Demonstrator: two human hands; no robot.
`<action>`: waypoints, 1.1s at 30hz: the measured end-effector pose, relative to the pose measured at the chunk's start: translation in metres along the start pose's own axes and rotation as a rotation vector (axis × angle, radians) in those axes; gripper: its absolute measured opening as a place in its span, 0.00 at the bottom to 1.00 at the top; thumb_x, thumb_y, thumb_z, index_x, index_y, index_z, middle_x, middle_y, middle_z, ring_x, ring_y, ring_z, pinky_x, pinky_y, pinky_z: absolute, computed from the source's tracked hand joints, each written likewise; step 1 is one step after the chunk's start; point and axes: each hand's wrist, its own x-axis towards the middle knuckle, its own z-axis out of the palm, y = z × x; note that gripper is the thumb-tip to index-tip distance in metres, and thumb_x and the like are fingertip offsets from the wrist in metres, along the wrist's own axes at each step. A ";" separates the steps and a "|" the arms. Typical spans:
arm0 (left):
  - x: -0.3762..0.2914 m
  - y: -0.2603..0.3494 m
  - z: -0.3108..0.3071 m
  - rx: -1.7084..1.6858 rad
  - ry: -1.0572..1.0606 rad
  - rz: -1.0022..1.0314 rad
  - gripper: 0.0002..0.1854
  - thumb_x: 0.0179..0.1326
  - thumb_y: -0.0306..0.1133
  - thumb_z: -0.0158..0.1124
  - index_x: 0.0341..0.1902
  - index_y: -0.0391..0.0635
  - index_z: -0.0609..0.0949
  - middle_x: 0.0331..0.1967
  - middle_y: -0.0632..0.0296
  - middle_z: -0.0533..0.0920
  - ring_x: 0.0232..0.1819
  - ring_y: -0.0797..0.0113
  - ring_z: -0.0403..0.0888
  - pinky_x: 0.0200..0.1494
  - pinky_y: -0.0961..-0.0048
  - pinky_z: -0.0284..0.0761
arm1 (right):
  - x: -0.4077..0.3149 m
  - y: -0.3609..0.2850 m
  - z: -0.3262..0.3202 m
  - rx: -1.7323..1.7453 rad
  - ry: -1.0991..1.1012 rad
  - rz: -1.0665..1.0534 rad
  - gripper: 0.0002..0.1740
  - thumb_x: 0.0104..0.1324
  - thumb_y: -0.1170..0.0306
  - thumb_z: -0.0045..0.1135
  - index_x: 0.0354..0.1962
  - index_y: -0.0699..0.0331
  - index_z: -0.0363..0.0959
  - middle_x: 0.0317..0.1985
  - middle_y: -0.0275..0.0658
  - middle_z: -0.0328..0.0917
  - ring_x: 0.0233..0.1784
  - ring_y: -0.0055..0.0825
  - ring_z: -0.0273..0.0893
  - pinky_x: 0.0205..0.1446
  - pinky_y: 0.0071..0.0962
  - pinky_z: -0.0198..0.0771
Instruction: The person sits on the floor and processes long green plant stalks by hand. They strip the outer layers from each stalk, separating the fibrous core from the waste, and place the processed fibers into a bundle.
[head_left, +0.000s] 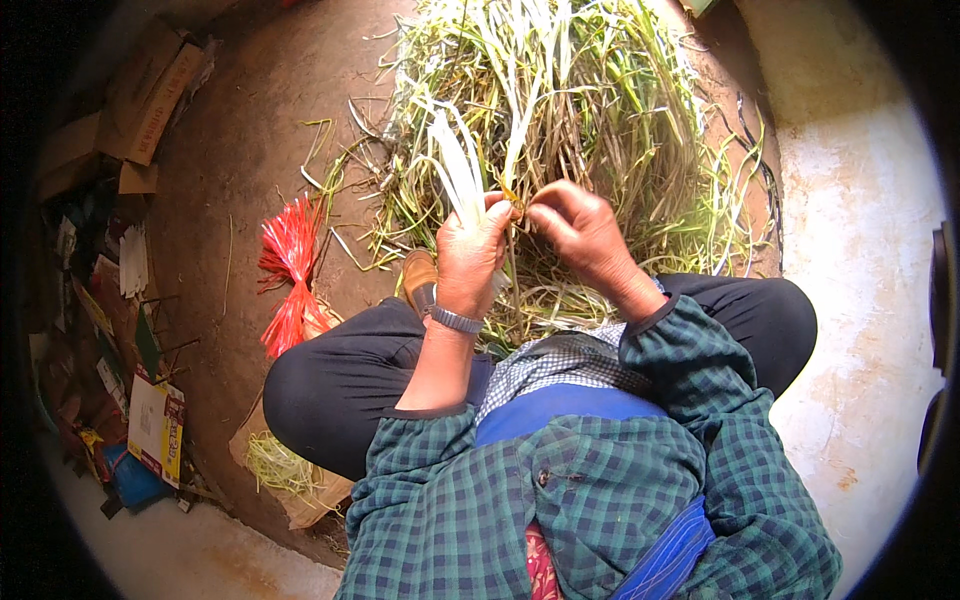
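My left hand (471, 244) is closed around a small bunch of pale, whitish-green stalks (459, 169), whose ends stick up past the thumb. Between the two hands is a thin brownish-yellow leafy piece (511, 196), at my left thumb tip. My right hand (581, 229) is just to the right, thumb and index finger bent towards that piece; whether they pinch it cannot be told. A large heap of long green and whitish stalks (600, 112) lies on the floor beyond both hands. More stalks lie between my legs, below the hands.
A tied bundle of red plastic strips (292, 281) lies beside my left knee. Pale shredded plant pieces (279, 466) lie on brown cardboard (307, 510). Cardboard boxes (161, 105) and mixed scraps, with a printed carton (156, 427), line the left side. A pale wall (855, 225) stands at right.
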 end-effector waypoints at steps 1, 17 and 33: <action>-0.001 0.001 0.000 -0.028 -0.020 -0.017 0.13 0.63 0.30 0.63 0.49 0.41 0.76 0.31 0.65 0.82 0.17 0.84 0.64 0.18 0.86 0.59 | 0.006 -0.001 -0.004 0.080 0.048 0.111 0.13 0.64 0.64 0.59 0.38 0.66 0.75 0.32 0.36 0.78 0.28 0.21 0.74 0.33 0.24 0.71; -0.008 -0.004 0.004 -0.338 -0.133 -0.151 0.12 0.67 0.28 0.58 0.52 0.40 0.74 0.31 0.66 0.80 0.18 0.84 0.65 0.19 0.87 0.59 | 0.018 0.008 -0.002 1.140 -0.015 0.526 0.07 0.65 0.71 0.57 0.38 0.63 0.70 0.26 0.28 0.72 0.23 0.14 0.69 0.25 0.15 0.64; -0.004 -0.004 0.000 -0.377 0.018 -0.045 0.09 0.67 0.26 0.56 0.49 0.41 0.73 0.30 0.64 0.78 0.19 0.83 0.66 0.18 0.86 0.62 | -0.008 0.004 -0.015 1.052 -0.268 0.513 0.08 0.68 0.70 0.54 0.41 0.65 0.69 0.35 0.37 0.78 0.27 0.19 0.74 0.32 0.19 0.71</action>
